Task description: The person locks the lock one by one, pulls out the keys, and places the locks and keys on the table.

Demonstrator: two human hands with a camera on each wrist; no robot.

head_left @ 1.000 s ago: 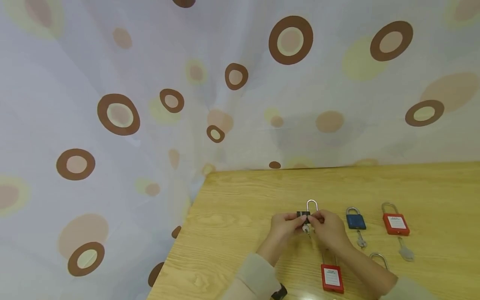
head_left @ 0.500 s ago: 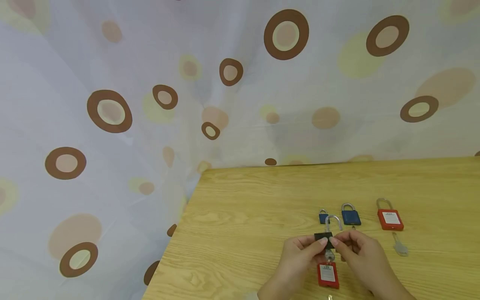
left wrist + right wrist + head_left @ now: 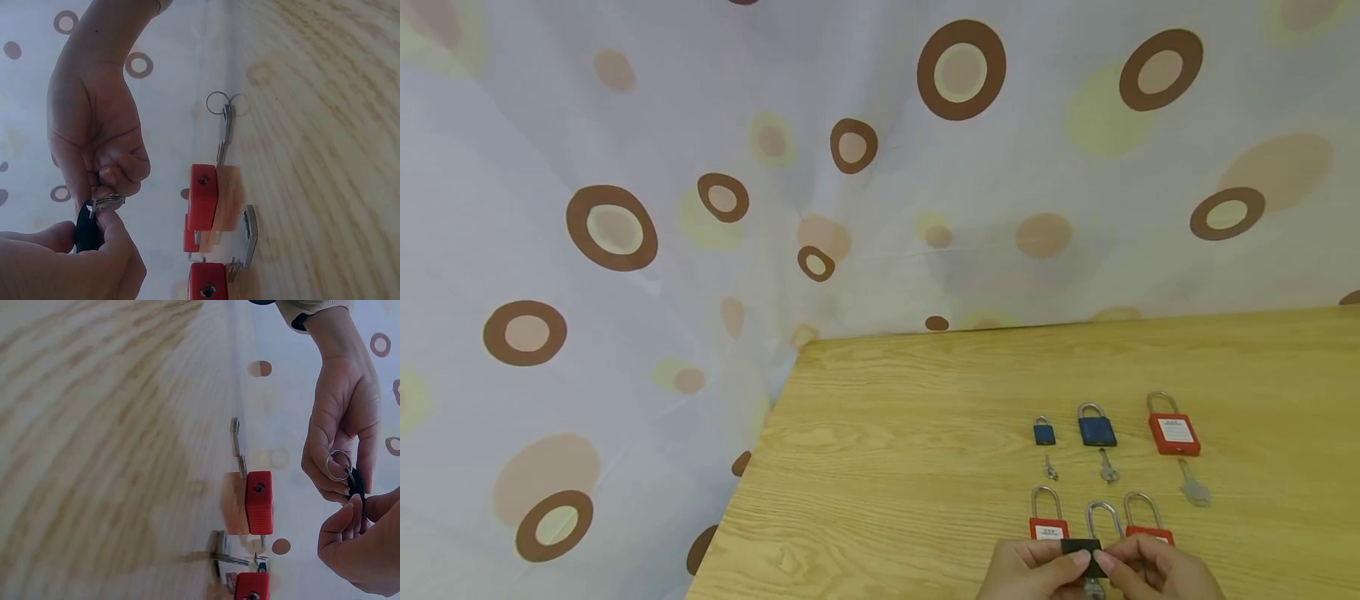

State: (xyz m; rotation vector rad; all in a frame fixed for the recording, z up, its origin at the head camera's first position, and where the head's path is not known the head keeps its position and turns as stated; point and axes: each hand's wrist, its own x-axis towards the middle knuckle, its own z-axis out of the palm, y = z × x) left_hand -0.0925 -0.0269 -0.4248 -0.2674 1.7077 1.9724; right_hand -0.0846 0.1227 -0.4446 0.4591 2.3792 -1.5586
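Observation:
Between my two hands is a black padlock (image 3: pixel 1078 545), held up over the near part of the table. My left hand (image 3: pixel 1030 571) pinches its left side with thumb and fingers, and my right hand (image 3: pixel 1168 571) pinches the right side. The silver shackle (image 3: pixel 1103 507) points away from me, swung out so that its right leg stands off past the body. From the underside sticks a key (image 3: pixel 1093 589); its ring (image 3: pixel 338 466) shows in the right wrist view. Just beyond the hands, a red padlock (image 3: pixel 1048 528) and another red padlock (image 3: pixel 1149 533) lie partly covered.
Farther back lie a small blue padlock (image 3: pixel 1044 433), a larger blue padlock (image 3: pixel 1097 431) and a red padlock (image 3: pixel 1175 433). Below them are a small key (image 3: pixel 1050 469), a middle-sized key (image 3: pixel 1108 468) and a broad key (image 3: pixel 1195 490). A patterned curtain (image 3: pixel 880 217) borders the wooden table (image 3: pixel 865 467).
Both hands have carried the black padlock toward me and to the right, from the back row to the front row. The small blue padlock and its key have come into full view.

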